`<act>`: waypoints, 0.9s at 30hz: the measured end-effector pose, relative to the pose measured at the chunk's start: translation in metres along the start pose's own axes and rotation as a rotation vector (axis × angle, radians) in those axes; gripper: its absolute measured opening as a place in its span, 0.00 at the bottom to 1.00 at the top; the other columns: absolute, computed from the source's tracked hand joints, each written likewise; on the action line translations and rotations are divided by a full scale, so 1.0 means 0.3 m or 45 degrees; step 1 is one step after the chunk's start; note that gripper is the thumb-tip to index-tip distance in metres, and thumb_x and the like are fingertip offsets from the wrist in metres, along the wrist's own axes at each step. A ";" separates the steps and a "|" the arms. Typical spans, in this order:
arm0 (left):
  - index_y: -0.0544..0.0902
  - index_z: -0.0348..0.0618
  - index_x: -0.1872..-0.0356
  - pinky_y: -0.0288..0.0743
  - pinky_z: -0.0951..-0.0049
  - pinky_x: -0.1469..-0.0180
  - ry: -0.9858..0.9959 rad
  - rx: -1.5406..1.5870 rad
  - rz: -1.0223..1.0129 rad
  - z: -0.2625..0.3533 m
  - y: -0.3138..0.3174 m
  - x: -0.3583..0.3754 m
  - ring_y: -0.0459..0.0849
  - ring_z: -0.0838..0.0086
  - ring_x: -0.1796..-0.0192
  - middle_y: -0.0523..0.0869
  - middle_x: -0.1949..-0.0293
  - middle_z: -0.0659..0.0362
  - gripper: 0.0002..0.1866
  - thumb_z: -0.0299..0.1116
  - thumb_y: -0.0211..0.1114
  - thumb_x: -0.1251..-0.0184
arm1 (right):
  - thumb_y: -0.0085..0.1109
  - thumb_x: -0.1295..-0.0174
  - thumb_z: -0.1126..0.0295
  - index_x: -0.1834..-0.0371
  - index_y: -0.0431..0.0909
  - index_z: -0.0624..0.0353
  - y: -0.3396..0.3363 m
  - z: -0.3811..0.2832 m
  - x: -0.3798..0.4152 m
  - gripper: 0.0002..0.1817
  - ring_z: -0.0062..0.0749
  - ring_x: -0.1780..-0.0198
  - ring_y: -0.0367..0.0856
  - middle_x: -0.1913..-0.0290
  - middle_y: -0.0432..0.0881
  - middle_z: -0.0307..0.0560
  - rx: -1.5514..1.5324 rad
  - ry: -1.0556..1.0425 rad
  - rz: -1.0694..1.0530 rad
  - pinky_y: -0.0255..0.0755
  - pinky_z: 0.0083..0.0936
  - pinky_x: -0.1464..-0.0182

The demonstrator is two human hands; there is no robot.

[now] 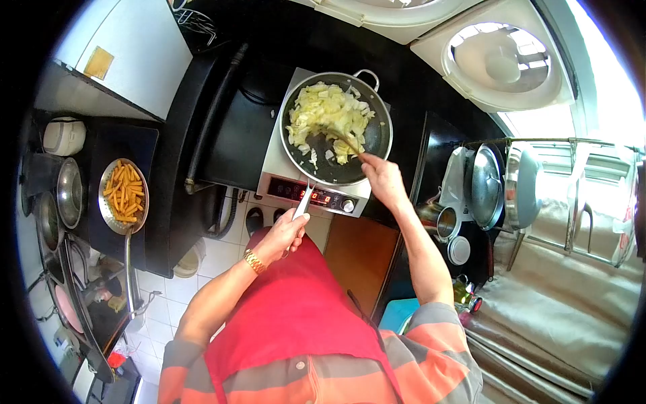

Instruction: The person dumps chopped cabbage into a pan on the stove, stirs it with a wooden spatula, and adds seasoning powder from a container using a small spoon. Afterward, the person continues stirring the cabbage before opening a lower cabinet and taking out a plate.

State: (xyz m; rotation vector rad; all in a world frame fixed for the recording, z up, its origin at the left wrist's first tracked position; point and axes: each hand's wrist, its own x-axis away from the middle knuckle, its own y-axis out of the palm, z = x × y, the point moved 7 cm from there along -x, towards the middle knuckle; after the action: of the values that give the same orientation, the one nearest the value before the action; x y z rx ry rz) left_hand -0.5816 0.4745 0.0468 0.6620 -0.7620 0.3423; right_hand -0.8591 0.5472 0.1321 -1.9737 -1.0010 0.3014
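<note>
A dark pan (330,176) with a steel rim sits on the induction cooker (274,161), whose red display is lit. Chopped pale-green cabbage (323,108) fills its upper and left part. My left hand (288,236) is closed round the pan's handle (304,202) at the near side. At the pan's right edge, my right hand (383,178) grips a wooden utensil (346,140); its far end is hidden among the cabbage.
On the left, a steel strainer (128,225) holds orange strips (124,192). Steel bowls (69,185) and a white appliance (64,136) stand beyond it. A rack (572,195) with hanging pans (486,185) is on the right. A black hose (232,215) hangs left of the cooker.
</note>
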 end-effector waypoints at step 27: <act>0.73 0.51 0.52 0.63 0.78 0.81 -0.034 0.026 -0.010 -0.013 0.004 -0.008 0.71 0.85 0.78 0.75 0.71 0.68 0.12 0.47 0.62 0.15 | 0.54 0.25 0.63 0.35 0.85 0.52 0.029 0.110 -0.116 0.20 0.68 0.49 0.88 0.54 0.89 0.69 0.298 0.107 0.141 0.82 0.57 0.44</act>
State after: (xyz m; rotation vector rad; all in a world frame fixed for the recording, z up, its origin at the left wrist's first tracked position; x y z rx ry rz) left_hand -0.5817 0.4778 0.0435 0.6893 -0.7823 0.3351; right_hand -0.8950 0.5385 0.1003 -1.8155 -0.7675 0.3763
